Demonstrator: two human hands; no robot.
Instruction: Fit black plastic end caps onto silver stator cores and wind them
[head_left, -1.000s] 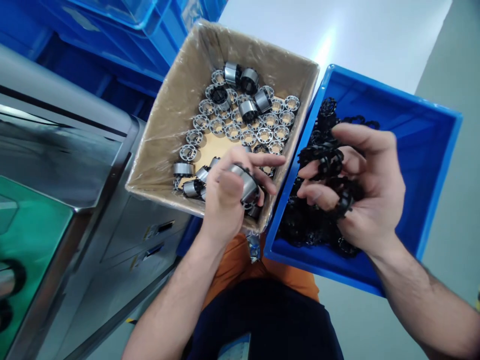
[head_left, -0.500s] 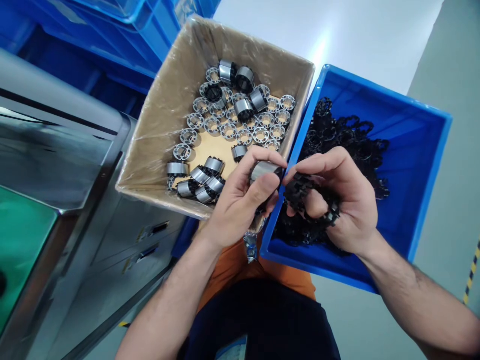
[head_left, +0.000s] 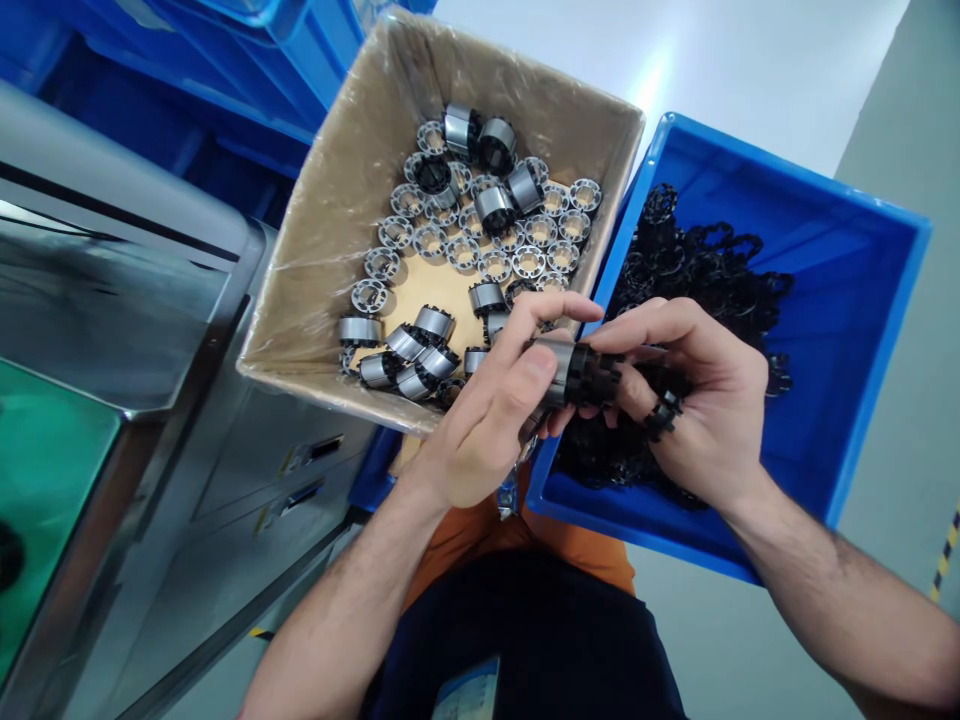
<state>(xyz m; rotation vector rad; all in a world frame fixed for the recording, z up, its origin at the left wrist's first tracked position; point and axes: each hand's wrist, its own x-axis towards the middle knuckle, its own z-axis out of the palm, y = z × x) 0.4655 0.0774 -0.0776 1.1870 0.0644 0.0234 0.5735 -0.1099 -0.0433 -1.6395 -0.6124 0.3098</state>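
My left hand (head_left: 487, 420) is closed around a silver metal ring core (head_left: 559, 365), a motor stator by its look, held sideways over the gap between the two containers. My right hand (head_left: 697, 400) grips several black toothed plastic rings (head_left: 600, 378), the front ones up against the core's right end. Another black ring (head_left: 664, 415) hangs around a finger of that hand. Fingers hide part of the join between core and ring. Below the right hand, a heap of black rings (head_left: 690, 260) lies in the blue bin (head_left: 847, 290).
A plastic-lined cardboard box (head_left: 315, 260) on the left holds bare metal cores (head_left: 465, 252) standing in rows and loose cores with black ends (head_left: 435, 322). Blue crates (head_left: 225, 80) stand at the upper left. A metal cabinet (head_left: 277, 470) is at the left.
The core in my left hand has turned its end toward the right hand and now meets the black rings. Both containers have shifted slightly in view.
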